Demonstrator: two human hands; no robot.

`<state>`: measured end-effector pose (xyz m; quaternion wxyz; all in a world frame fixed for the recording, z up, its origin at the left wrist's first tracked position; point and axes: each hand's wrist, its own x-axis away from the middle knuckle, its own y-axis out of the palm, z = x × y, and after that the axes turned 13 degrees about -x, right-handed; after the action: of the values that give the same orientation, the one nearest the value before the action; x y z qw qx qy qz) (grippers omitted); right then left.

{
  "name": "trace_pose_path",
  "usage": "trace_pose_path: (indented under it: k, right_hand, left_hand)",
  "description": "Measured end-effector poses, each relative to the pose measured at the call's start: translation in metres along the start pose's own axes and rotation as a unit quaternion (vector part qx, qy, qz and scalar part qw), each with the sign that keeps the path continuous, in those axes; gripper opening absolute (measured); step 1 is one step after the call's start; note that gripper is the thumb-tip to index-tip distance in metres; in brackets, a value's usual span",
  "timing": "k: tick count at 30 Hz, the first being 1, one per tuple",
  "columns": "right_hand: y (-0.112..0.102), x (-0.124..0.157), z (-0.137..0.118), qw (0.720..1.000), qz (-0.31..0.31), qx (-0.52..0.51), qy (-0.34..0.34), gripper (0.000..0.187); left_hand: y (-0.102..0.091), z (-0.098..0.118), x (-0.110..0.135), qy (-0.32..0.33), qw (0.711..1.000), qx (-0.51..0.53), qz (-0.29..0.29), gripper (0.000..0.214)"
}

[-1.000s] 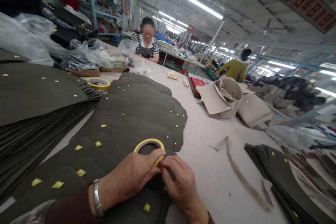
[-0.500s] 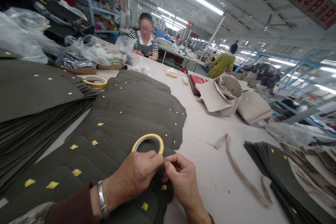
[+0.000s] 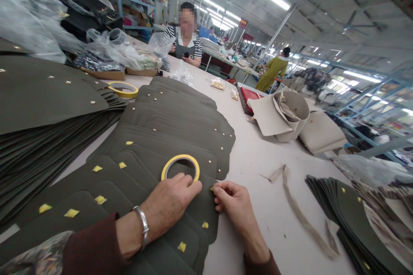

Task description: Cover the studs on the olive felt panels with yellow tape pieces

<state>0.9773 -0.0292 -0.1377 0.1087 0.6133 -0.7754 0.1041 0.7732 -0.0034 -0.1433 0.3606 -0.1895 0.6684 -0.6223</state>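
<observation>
Yellow patches [image 3: 71, 213] are fixed on near panels [image 3: 112, 182]; farther studs [image 3: 210, 162] are left bare.
Over the panels, tape roll [image 3: 180, 157] is gripped by left hand [image 3: 171, 200], another patch [image 3: 212, 188] pinched by right hand [image 3: 235, 202].

Pale worktop [image 3: 251, 206] across frame. On it: overlapping dark panels [image 3: 180, 116] left of centre, packet of gold-coloured bits [image 3: 217, 83] upper centre, beige strip [image 3: 294, 203] lower right, curled beige piece [image 3: 300, 109] upper right.
</observation>
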Motion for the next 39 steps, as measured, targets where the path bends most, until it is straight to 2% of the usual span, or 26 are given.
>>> trace_pose_path:
  k: [5,10,12,14,16,18,20,24,27,31,35,39]
  right_hand:
    - [0.006,0.000,0.002,0.993,0.009,0.109,-0.043,0.022]
    - [0.006,0.002,0.003,0.973,0.005,0.186,-0.137,0.018]
    - [0.003,0.004,0.004,0.978,0.027,0.158,-0.132,0.024]
    - [-0.002,0.008,0.005,0.991,0.042,0.092,-0.092,0.032]
    - [-0.007,0.014,0.007,0.997,0.034,0.042,-0.058,0.034]
    - [-0.009,0.019,0.010,0.996,0.017,0.054,-0.063,0.031]
    - [-0.007,0.023,0.013,0.988,0.017,0.111,-0.104,0.027]
    - [0.004,0.022,0.016,0.955,0.042,0.213,-0.204,0.022]
    - [0.009,0.015,0.014,0.941,0.050,0.241,-0.234,0.021]
    - [0.006,0.012,0.005,0.938,0.015,0.262,-0.226,0.021]
    - [0.000,0.014,-0.001,0.950,-0.048,0.259,-0.169,0.025]
    - [0.002,0.009,0.001,0.958,-0.012,0.208,-0.196,0.018]
  left_hand:
    - [-0.005,0.002,-0.001,-0.004,1.000,0.010,-0.021,0.013]
    - [-0.003,0.002,-0.001,-0.001,1.000,0.003,-0.027,0.013]
    - [-0.002,0.002,-0.001,-0.001,1.000,0.001,-0.027,0.012]
    - [-0.002,0.001,0.000,-0.003,1.000,0.005,-0.023,0.013]
    - [-0.002,0.000,0.000,-0.004,1.000,0.007,-0.020,0.014]
    - [-0.002,-0.001,0.000,-0.003,1.000,0.006,-0.015,0.014]
    - [-0.001,-0.001,0.000,-0.004,1.000,0.004,-0.011,0.013]
    - [-0.002,-0.001,-0.001,0.001,1.000,0.005,0.002,0.011]
    - [-0.004,-0.007,-0.004,0.008,0.999,0.010,0.039,0.011]
    - [-0.005,-0.020,-0.009,-0.026,0.996,0.012,0.087,0.015]
    - [-0.003,-0.026,-0.012,-0.030,0.996,0.024,0.086,0.018]
    - [-0.006,-0.022,-0.012,-0.007,0.998,0.016,0.059,0.021]
